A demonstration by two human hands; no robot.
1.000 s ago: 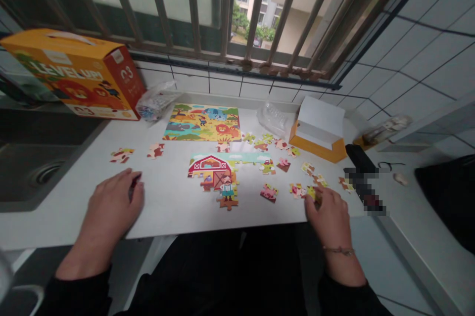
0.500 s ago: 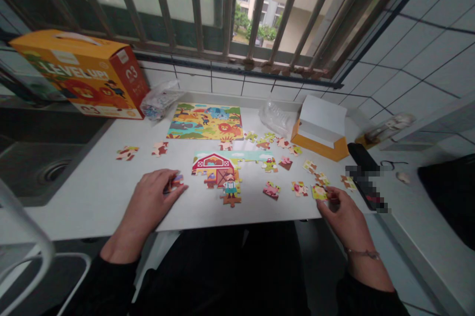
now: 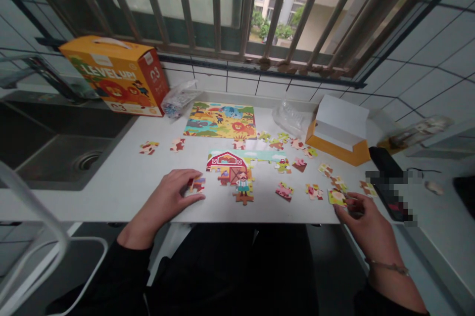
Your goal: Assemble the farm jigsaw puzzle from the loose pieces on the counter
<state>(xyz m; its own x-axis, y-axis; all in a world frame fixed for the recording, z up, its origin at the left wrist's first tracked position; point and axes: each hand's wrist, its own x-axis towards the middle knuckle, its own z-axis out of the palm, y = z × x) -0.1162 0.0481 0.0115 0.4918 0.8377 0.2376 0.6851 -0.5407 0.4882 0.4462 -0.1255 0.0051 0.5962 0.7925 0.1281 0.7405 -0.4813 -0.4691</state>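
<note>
On the white counter my left hand lies with its fingers pinched on a small puzzle piece, just left of a partly built barn puzzle. My right hand rests at the counter's front right edge, thumb and fingers closed on a yellow-green puzzle piece. Several loose pieces lie scattered between the barn puzzle and my right hand. A finished animal puzzle lies further back.
An orange puzzle box stands at the back left beside a bag of pieces. A small open orange-and-white box and a clear bag sit at the back right. A sink lies left. Two loose pieces sit near it.
My left hand has slid right across the counter with its piece, up to the barn puzzle. My right hand has drawn the yellow-green piece slightly toward the front edge.
</note>
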